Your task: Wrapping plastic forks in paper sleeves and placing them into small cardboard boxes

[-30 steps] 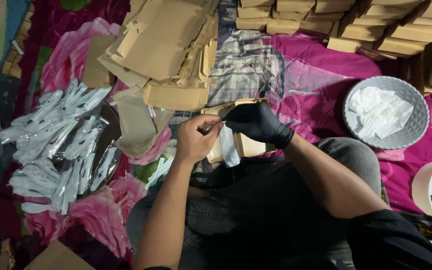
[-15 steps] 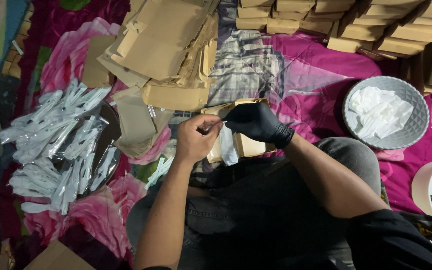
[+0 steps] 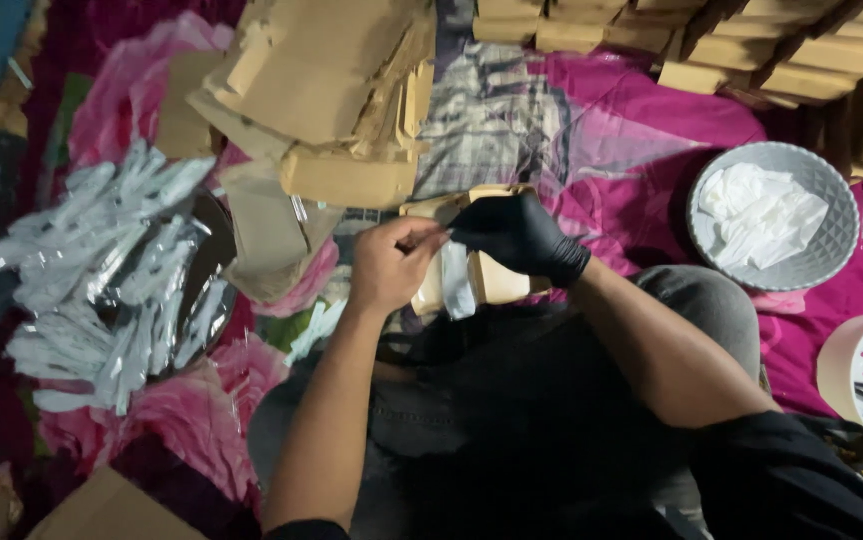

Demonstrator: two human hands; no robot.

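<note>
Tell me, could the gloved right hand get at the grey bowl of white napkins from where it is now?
Probably yes: the right hand is busy at the brown box, but only bare pink cloth separates it from the grey bowl.

**Packing Done on a Home Floor**

The place looked like a home turned makeshift packing spot: work lay on a magenta floral bedsheet [image 3: 652,120] spread over the floor (no table anywhere). Stacked brown cardboard boxes [image 3: 752,50], heaped flat kraft-paper sleeves [image 3: 322,90] and clear-wrapped plastic cutlery packets [image 3: 102,270] surrounded the seated person.
</note>
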